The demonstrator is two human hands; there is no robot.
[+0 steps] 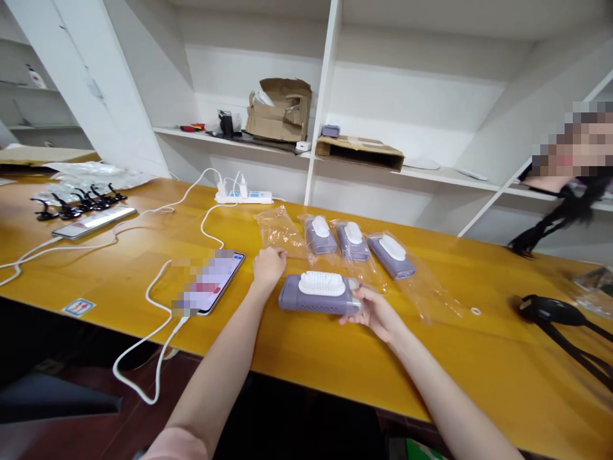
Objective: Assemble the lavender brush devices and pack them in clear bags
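Note:
A purple device with a white bristled brush head (pixel 322 284) is held level just over the wooden table, its right end gripped by the fingers of my right hand (pixel 373 312). My left hand (pixel 269 265) is beside the device's upper left, its fingers curled together near a clear plastic bag (pixel 282 230); anything inside them is too small to make out. Behind the hands lie three similar purple devices with white tops, the left one (pixel 320 236), the middle one (pixel 353 241) and the right one (pixel 393 255), in clear bags.
A phone (pixel 215 284) with a white cable lies left of my left arm. Farther left are another phone (pixel 96 222) and several black hooked pieces. A power strip (pixel 244 197) stands at the table's back. A black strapped object (pixel 553 310) is at right.

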